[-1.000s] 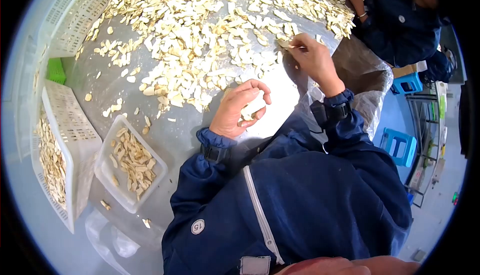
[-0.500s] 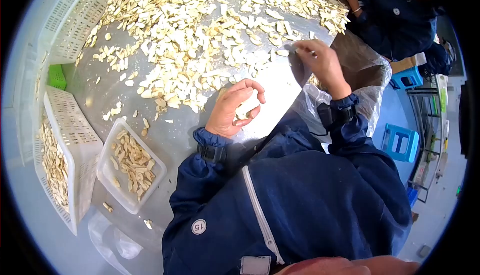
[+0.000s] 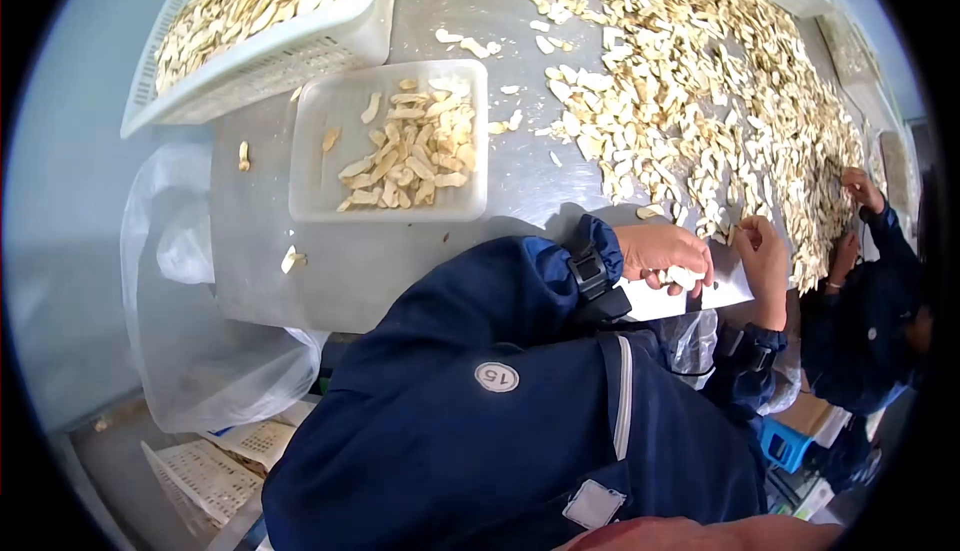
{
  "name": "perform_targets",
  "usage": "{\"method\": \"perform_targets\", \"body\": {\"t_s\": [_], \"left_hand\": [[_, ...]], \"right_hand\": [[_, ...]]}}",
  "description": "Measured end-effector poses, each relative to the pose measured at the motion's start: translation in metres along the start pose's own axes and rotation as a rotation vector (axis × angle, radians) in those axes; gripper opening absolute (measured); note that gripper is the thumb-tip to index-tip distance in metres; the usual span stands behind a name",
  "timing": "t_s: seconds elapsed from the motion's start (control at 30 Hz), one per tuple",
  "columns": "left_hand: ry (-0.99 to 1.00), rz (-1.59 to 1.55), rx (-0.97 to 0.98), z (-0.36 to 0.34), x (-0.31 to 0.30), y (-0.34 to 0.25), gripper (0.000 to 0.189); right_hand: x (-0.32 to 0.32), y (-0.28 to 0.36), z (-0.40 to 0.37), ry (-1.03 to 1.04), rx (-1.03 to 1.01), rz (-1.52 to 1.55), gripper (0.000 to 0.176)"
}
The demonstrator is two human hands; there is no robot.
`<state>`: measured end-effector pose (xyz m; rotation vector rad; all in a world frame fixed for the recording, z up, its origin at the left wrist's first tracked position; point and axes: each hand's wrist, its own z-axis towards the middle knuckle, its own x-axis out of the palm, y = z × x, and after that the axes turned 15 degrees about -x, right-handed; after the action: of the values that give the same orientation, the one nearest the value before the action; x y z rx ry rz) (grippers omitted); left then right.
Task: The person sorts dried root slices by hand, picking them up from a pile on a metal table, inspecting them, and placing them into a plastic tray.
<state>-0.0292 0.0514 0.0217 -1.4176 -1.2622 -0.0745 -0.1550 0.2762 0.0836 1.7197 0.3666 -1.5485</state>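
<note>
Here, left hand [image 3: 665, 256] cupped round slices [image 3: 684, 276], right hand [image 3: 765, 263] pinching one, badge [image 3: 496, 377] "15".

— Anything to read here?
— Only 1 item: the number 15, in dark digits on a round white badge [image 3: 497, 377] on the front of the person's dark blue jacket [image 3: 430, 451].
— And the white rectangular patch [image 3: 594, 504] lower on that jacket?
— Nothing legible on it. The co-worker's jacket [image 3: 860, 351] carries a small pale round badge [image 3: 872, 333] too, but it's too small to read.
</note>
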Motion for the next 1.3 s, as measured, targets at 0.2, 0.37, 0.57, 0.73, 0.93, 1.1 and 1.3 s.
{"method": "perform_targets", "body": {"t_s": [0.2,0.37,0.57,0.73,0.93,1.1,1.3], "left_hand": [[0.022,0.182,-0.024,0.001,0.006,0.003,0.027],[0.076,0.19,-0.009,0.007,0.004,0.009,0.029],[0.133,0.34,0.013,-0.004,0.002,-0.001,0.033],[0.143,0.239,0.058,-0.006,0.004,-0.007,0.022],[0.065,-0.112,-0.06,-0.008,0.005,-0.01,0.023],[0.021,-0.189,-0.018,-0.005,0.003,-0.009,0.024],[-0.011,-0.237,0.027,-0.006,0.003,-0.009,0.025]], "right_hand": [[-0.023,0.115,0.063,0.103,-0.288,0.571,0.016],[-0.029,0.173,0.087,-0.052,-0.589,0.65,0.03],[0.01,0.078,0.058,-0.128,-0.635,-0.124,0.043],[0.03,0.023,-0.01,-0.07,-0.628,-0.154,0.035],[0.004,-0.053,-0.01,-0.361,-0.281,-0.259,0.026],[0.011,-0.041,0.038,-0.28,-0.242,-0.162,0.027],[0.022,-0.045,0.069,-0.184,-0.198,-0.21,0.028]]}}
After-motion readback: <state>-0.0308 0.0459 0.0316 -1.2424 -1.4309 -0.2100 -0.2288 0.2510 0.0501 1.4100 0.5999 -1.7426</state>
